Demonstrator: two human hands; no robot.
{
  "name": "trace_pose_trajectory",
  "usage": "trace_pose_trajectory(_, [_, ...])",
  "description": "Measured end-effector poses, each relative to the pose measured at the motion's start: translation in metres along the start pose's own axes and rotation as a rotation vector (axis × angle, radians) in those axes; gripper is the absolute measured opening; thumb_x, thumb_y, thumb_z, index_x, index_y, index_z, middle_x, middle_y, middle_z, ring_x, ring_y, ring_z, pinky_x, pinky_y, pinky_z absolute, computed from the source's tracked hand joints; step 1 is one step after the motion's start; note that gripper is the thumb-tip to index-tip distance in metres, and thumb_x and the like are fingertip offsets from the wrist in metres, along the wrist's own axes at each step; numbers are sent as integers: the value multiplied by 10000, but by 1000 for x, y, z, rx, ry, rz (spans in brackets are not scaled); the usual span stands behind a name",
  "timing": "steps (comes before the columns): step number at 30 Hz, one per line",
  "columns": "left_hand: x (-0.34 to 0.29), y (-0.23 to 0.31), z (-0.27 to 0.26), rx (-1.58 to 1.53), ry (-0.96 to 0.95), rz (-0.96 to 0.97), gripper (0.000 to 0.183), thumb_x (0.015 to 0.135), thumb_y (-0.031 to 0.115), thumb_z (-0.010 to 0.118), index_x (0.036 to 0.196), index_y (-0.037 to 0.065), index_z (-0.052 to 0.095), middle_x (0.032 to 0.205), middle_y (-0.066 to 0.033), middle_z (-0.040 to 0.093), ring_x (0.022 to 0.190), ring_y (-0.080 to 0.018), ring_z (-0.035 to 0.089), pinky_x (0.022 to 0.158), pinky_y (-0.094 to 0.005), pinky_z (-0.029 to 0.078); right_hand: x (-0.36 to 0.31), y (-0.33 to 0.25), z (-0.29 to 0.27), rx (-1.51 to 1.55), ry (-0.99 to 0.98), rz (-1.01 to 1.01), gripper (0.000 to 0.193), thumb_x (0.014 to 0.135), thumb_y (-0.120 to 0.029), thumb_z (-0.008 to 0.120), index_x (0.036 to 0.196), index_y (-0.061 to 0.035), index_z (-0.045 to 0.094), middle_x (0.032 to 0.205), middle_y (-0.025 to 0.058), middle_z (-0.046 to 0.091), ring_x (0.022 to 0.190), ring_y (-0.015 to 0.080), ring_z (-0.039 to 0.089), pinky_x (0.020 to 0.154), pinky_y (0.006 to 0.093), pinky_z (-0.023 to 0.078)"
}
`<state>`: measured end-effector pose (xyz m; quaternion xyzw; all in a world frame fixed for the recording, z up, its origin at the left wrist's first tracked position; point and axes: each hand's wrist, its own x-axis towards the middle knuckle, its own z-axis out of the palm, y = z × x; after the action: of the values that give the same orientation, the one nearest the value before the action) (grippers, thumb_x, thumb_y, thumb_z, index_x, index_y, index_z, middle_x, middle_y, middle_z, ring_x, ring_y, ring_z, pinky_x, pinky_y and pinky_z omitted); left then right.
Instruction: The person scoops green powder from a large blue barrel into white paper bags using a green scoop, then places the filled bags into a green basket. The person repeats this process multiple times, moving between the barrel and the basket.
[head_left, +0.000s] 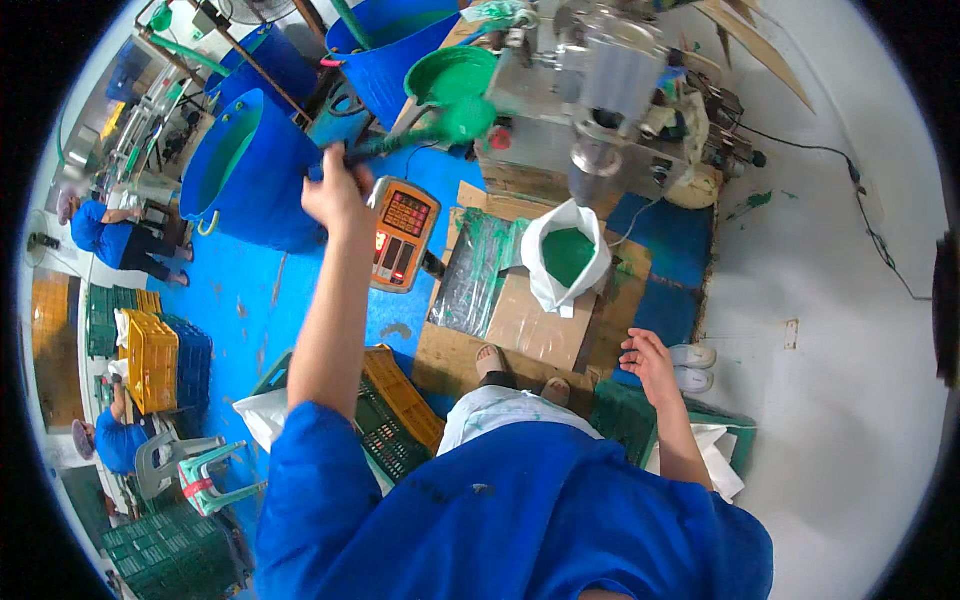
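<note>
My left hand (pixel 338 190) is raised and closed round the dark handle of a green ladle (pixel 468 118), whose bowl is smeared by motion beside a green basin (pixel 412 80). Farther right, a metal nozzle (pixel 596 165) points down from a machine. A white bag (pixel 592 282) stands beneath it, its mouth spread wide with green material inside. My right hand (pixel 650 368) hangs to the right of the bag, touching nothing, its fingers loosely apart. An orange digital scale display (pixel 404 236) with lit red figures sits between my left forearm and the bag.
Large blue tubs (pixel 255 190) stand at the far left. Yellow and green crates (pixel 385 410) lie by my left side, and a cable (pixel 850 170) hangs on the white wall at right. Two people in blue (pixel 105 230) work at far left near stacked crates (pixel 152 362).
</note>
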<state>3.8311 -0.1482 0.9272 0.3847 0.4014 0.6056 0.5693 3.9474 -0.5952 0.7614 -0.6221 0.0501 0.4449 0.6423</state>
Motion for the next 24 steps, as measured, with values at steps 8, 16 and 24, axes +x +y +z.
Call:
trace_pose_trajectory(8, [86,-87,72,230,-703,208,295,761,69,695,1021,-24,592,790,-97,632,674,-150,606,593,-270,496,117,-41,38,-446,206,-284,277,903,-317,523,987,-62,589,802,5,579,668,116,539,604,254,435])
trace_pose_trajectory(16, [-60,-189,-52,968,-1105,-730,128,794,128,639,784,1,626,753,-103,642,674,-167,630,629,-312,533,298,-75,44,-1142,67,-351,293,833,-305,589,946,-35,583,769,68,588,709,194,553,642,327,430])
trace_pose_trajectory(24, [-166,-230,-61,493,-821,-700,214,731,136,698,868,7,598,893,-145,629,758,-303,617,677,-375,503,253,-98,55,-1002,-108,-443,278,764,-267,651,893,-39,559,686,117,564,709,260,554,656,376,421])
